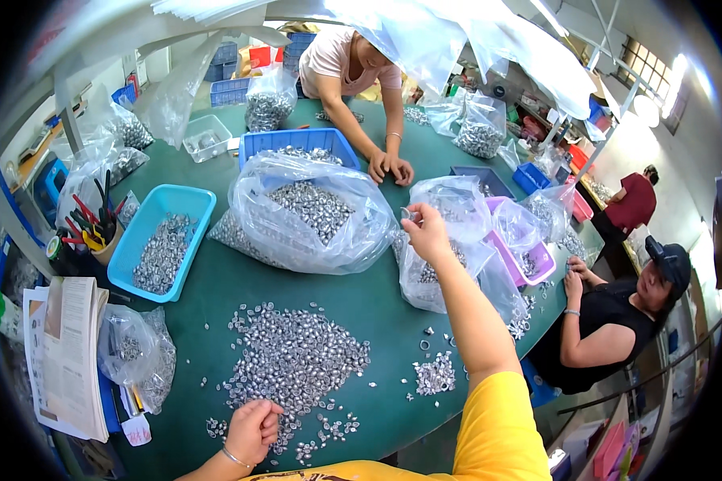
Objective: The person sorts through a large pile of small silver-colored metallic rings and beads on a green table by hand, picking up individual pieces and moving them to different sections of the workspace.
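Observation:
A broad pile of small silver metal pieces (293,357) lies on the green table in front of me. At its near edge is my left hand (253,431), fingers curled and thumb pressed to the forefinger; whatever is in the pinch is too small to make out. My right arm reaches far forward. My right hand (428,234) is over a clear plastic bag (425,268) of silver pieces, finger and thumb together near a tiny thing I cannot identify. A smaller heap of silver pieces (435,375) sits beneath my right forearm.
A large filled plastic bag (313,216) and a light-blue tray (202,228) of pieces stand beyond the pile. A pink basket (537,268) is at right. Papers (60,353) and a tool holder (108,250) line the left. Co-workers sit across (353,72) and at right (610,329).

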Available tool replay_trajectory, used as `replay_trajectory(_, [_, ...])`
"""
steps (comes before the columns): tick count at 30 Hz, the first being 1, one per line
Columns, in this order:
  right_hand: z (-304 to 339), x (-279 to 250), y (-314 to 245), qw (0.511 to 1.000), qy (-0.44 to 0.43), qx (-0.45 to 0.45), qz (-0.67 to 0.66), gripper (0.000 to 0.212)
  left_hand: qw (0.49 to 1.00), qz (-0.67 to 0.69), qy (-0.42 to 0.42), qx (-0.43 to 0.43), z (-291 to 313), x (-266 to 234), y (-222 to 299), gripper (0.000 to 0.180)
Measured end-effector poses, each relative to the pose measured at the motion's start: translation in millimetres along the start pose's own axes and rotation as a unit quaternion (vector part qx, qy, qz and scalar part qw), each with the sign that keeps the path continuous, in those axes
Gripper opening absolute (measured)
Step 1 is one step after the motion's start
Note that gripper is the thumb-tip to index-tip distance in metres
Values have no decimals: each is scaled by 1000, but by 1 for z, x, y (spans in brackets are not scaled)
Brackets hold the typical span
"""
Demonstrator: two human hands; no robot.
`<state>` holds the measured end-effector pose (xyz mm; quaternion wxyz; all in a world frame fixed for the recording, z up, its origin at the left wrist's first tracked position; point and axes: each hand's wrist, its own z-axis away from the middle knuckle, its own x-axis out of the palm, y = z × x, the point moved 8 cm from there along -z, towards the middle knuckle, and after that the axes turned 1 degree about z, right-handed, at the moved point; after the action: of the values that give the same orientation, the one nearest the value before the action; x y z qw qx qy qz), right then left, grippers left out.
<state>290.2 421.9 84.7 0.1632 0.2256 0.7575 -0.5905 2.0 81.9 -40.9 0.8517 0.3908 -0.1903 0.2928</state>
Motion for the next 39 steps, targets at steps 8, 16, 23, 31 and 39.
replay_trajectory(8, [-24,10,-5,971,121,-122,169,26,999,11,-13,-35,0,2,-10,23])
replay_trajectory(16, [-40,12,-12,980,152,-5,129,31,999,-28,-12,-24,16,16,0,17])
replay_trajectory(23, [-46,22,-25,973,149,-1,173,30,999,-15,-30,-40,17,21,-1,18])
replay_trajectory(31, [-62,29,-20,977,93,-11,194,29,984,103,-132,-56,12,25,-9,13])
replay_trajectory(39, [57,30,-101,967,77,-242,13,15,971,211,-115,-1,-6,1,-6,31])
